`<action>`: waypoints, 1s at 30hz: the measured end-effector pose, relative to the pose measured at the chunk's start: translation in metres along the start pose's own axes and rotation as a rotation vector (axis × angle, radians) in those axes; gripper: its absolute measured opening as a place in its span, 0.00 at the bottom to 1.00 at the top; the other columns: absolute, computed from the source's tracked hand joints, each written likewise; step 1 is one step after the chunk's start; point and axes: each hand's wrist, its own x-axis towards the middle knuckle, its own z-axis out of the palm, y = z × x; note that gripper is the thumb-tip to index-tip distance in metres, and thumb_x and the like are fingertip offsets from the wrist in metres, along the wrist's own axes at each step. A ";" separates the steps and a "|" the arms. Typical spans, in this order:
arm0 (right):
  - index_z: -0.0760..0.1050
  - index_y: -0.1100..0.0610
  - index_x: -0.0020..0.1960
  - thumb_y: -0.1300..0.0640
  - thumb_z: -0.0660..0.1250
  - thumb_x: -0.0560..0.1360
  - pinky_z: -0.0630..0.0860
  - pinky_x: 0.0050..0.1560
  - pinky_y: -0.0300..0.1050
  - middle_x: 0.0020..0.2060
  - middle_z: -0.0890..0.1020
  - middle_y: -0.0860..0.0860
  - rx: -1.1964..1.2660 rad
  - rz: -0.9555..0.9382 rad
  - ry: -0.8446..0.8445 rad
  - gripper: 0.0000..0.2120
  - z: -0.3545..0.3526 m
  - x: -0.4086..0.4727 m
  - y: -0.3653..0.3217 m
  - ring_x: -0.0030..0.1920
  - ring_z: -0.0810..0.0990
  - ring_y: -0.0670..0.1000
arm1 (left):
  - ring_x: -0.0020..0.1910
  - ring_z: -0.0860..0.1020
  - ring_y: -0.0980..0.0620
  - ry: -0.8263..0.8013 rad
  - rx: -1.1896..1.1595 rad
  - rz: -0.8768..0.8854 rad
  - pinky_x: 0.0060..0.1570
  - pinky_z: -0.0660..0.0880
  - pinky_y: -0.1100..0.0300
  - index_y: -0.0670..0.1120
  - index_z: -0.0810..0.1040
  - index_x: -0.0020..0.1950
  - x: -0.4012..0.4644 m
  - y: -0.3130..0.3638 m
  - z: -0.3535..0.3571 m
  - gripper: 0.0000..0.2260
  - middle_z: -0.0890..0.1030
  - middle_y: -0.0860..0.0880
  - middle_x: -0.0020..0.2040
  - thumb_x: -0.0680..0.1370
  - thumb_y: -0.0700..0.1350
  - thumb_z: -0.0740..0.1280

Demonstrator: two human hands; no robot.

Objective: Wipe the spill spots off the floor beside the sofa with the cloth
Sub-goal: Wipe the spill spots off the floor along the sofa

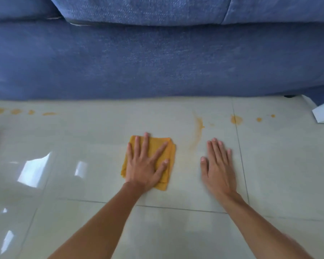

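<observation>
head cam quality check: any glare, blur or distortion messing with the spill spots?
Head view: window glare on the glossy floor at lower left, clear of the spots; the right hand is motion-blurred, while the left hand on the cloth is sharp; wide-angle bowing curves the sofa base; the spots and the smear read clearly.

Both bare forearms reach forward from the bottom edge of the view, converging slightly. The left hand [146, 165] lies palm down with fingers spread and thumb angled out to the right, pressed flat. The right hand [218, 168] lies palm down just beside it, apart from it, fingers straight and close together, thumb out to the left, slightly blurred.
</observation>
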 end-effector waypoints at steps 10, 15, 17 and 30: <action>0.59 0.63 0.77 0.52 0.48 0.80 0.54 0.77 0.61 0.77 0.60 0.58 -0.071 0.009 0.005 0.28 0.010 -0.002 -0.002 0.79 0.56 0.56 | 0.79 0.43 0.34 -0.013 -0.001 -0.363 0.75 0.42 0.34 0.69 0.44 0.76 0.102 -0.079 -0.017 0.27 0.43 0.43 0.82 0.77 0.68 0.44; 0.61 0.63 0.76 0.53 0.51 0.81 0.55 0.77 0.59 0.77 0.62 0.57 0.120 -0.020 0.060 0.26 0.008 -0.002 0.001 0.79 0.56 0.53 | 0.79 0.42 0.34 -0.043 -0.022 -0.197 0.74 0.40 0.33 0.67 0.47 0.77 0.167 0.017 -0.015 0.28 0.47 0.40 0.81 0.76 0.68 0.42; 0.63 0.64 0.75 0.54 0.52 0.81 0.57 0.77 0.54 0.76 0.64 0.56 0.361 0.034 0.121 0.25 -0.002 -0.001 0.006 0.78 0.59 0.52 | 0.79 0.41 0.34 -0.053 -0.016 -0.056 0.73 0.39 0.32 0.67 0.47 0.77 0.167 0.075 -0.011 0.28 0.45 0.41 0.81 0.76 0.68 0.42; 0.59 0.62 0.77 0.50 0.48 0.80 0.54 0.77 0.60 0.77 0.62 0.57 -0.086 0.161 0.021 0.28 -0.018 -0.014 0.091 0.78 0.58 0.56 | 0.79 0.51 0.34 -0.036 0.020 -0.042 0.75 0.48 0.35 0.68 0.49 0.77 0.027 0.020 -0.001 0.28 0.50 0.43 0.82 0.76 0.68 0.45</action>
